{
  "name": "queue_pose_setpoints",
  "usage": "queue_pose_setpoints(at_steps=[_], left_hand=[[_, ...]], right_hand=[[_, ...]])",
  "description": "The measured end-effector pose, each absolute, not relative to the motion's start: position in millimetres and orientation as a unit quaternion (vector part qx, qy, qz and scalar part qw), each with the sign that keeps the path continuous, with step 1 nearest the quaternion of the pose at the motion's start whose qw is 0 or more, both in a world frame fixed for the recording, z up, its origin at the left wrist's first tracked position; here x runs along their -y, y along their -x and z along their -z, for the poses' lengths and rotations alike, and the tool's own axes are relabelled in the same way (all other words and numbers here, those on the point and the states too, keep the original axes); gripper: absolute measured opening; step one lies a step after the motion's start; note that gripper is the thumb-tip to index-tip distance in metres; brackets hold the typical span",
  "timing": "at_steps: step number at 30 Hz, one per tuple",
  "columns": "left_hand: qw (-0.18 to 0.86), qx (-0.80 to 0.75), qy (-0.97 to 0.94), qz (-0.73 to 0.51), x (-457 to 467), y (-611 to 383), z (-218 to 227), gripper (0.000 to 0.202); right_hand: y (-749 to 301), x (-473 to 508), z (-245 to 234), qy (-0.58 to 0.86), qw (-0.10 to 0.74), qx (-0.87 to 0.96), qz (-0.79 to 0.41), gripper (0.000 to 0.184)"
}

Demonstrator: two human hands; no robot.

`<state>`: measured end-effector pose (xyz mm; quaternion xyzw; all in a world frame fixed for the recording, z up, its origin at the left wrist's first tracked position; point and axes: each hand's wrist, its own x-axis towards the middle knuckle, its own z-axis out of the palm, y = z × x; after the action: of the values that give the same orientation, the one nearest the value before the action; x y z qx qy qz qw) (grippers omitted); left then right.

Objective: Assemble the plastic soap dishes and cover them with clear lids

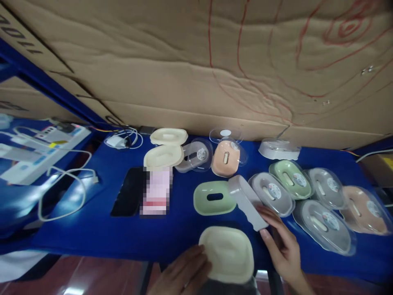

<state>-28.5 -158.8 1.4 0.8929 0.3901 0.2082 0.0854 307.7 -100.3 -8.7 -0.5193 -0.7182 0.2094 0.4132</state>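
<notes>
My right hand (pixel 284 243) pinches the near end of a light grey plastic oval box part (pixel 247 200), which is tipped on its side. Its far end overlaps a green oval piece (pixel 201 200) with a slot in the middle. My left hand (pixel 187 268) has its fingers closed at the left edge of a cream oval plastic dish (pixel 229 254) by the table's front edge. To the right of my right hand lie several lidded oval boxes, among them a grey one (pixel 325 227) and a green one (pixel 290 178), with clear covers and round stickers.
Cream pieces (pixel 168 136), a grey box (pixel 193 155) and an orange box (pixel 225 159) stand at the back. Clear lids (pixel 279 149) lie behind. A black phone (pixel 127 192) and a blurred-out pink item (pixel 156 190) lie left. Power strips (pixel 46 151) and cables are farther left; cardboard (pixel 172 90) walls the back.
</notes>
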Motion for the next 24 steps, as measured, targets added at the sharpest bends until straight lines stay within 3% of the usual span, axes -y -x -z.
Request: queue_pose_setpoints(at_steps=[5,10,16,24], left_hand=[[0.108,-0.442,-0.844,-0.283,138.9,16.8,20.8,0.028],[0.178,-0.45,-0.82,-0.305,118.4,12.1,26.7,0.043],[0.135,-0.432,-0.857,-0.246,116.5,7.7,20.1,0.046],[0.12,-0.44,-0.85,-0.264,115.3,12.8,21.4,0.039]], right_hand=[[-320.7,131.8,14.0,0.416,0.352,0.824,-0.156,0.044],[-310.0,136.6,13.5,0.356,0.284,0.88,-0.137,0.041],[-286.6,120.7,8.8,0.367,0.18,0.904,-0.123,0.047],[-277.0,113.5,6.9,0.349,0.18,0.915,-0.09,0.04]])
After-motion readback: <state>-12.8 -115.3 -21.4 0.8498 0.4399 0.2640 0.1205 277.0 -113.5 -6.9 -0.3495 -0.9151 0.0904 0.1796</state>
